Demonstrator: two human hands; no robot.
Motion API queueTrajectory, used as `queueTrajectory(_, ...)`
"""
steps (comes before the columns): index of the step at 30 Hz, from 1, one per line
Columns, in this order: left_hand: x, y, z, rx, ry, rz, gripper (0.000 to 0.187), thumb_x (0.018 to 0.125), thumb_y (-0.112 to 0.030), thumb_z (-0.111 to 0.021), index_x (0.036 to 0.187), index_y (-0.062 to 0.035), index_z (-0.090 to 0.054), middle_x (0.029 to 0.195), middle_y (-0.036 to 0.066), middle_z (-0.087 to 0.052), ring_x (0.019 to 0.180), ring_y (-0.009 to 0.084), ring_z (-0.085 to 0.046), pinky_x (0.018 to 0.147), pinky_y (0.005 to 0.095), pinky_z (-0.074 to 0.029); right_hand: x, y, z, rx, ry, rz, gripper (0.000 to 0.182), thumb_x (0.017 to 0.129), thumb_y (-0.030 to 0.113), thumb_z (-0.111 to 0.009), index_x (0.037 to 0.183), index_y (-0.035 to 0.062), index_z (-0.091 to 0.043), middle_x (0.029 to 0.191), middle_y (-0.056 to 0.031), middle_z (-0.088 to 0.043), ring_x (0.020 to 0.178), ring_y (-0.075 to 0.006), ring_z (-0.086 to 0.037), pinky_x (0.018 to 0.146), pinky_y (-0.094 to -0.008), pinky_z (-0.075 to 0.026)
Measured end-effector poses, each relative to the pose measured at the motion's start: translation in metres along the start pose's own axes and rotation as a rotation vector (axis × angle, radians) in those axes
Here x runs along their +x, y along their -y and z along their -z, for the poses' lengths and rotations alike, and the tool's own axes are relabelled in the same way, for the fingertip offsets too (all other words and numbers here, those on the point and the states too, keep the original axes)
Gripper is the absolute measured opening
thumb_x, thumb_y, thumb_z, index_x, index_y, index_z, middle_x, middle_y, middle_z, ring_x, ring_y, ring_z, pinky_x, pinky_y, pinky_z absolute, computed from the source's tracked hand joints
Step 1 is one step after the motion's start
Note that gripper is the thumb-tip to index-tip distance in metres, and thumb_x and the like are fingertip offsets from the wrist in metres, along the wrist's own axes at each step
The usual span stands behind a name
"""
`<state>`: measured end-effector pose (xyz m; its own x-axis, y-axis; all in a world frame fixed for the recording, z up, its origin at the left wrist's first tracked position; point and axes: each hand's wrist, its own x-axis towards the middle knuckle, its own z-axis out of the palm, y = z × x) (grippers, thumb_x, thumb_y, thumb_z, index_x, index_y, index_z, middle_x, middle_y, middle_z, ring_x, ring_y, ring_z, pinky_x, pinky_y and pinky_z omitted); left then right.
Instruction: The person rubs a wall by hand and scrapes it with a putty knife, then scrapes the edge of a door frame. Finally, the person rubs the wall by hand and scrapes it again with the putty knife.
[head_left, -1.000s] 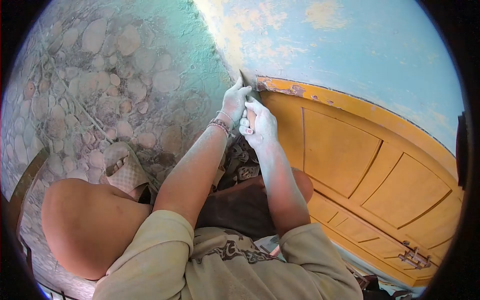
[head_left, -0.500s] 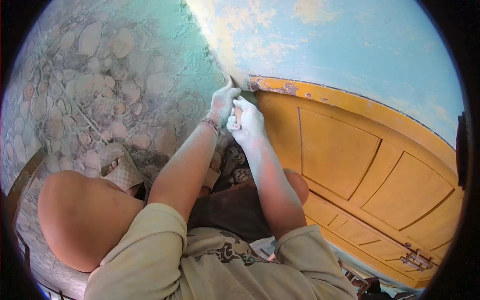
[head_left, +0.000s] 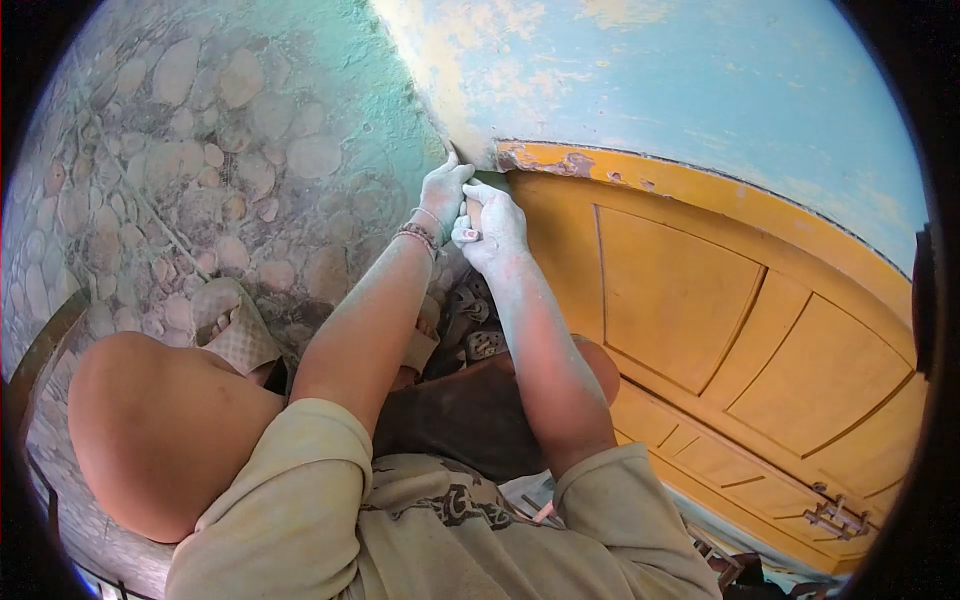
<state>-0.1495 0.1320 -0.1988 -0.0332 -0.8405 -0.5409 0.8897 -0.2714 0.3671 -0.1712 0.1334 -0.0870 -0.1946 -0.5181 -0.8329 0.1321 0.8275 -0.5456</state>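
Observation:
Whitish dust coats both of my hands and forearms. In the head view my right hand (head_left: 497, 228) is closed around a tool with a tan handle (head_left: 474, 211); the working end is hidden. My left hand (head_left: 443, 194) is right beside it, fingers curled and the index finger stretched toward the wall corner. What the left fingers grip is hidden. Both hands are low at the corner where the light blue wall (head_left: 720, 90) meets the stone-patterned floor (head_left: 260, 170), by the peeling end of the yellow door frame (head_left: 560, 158).
A yellow panelled door (head_left: 680, 290) with a metal bolt (head_left: 836, 518) fills the right side. Sandals (head_left: 486, 344) lie below my forearms near the door. My bent knee (head_left: 160, 430) is at the left, and my foot (head_left: 222, 320) rests on the floor.
Both hands have shifted slightly up along the corner, still close together. The view itself has moved a little; the grip of the right hand looks the same.

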Motion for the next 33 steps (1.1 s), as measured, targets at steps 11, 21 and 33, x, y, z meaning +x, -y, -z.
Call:
queueTrajectory(11,0.015,0.025,0.02,0.472,0.115,-0.312,0.011,0.088,-0.01,-0.054,0.097,-0.0068,-0.058,0.081,-0.003,-0.055,0.07,0.0043,-0.05,0.061,0.0232,-0.043,-0.001,0.0,-0.003,-0.015,-0.081,0.005,0.008,0.084,0.009,-0.051,0.079,0.0076,-0.045,0.064,-0.004,-0.044,0.042,-0.0118,-0.039,0.034,-0.023,-0.03)
queueTrajectory(21,0.019,0.021,0.01,-0.397,0.034,0.108,0.021,0.083,-0.008,-0.058,0.103,-0.0026,-0.06,0.071,0.002,-0.056,0.064,0.0072,-0.055,0.055,0.023,-0.045,-0.005,0.011,-0.011,-0.034,-0.064,0.005,0.008,0.085,0.009,-0.051,0.08,0.0048,-0.047,0.066,-0.0056,-0.046,0.042,-0.0118,-0.039,0.033,-0.0223,-0.03)
queueTrajectory(33,-0.004,0.003,-0.003,-0.481,0.238,0.09,0.06,0.088,-0.007,-0.052,0.142,-0.0057,-0.024,0.087,0.0,-0.051,0.073,0.0078,-0.053,0.062,0.024,-0.046,-0.012,0.007,-0.002,-0.006,0.063,0.056,0.012,0.088,0.012,-0.047,0.099,0.0079,-0.051,0.068,-0.0032,-0.047,0.042,-0.0097,-0.039,0.033,-0.0192,-0.031)
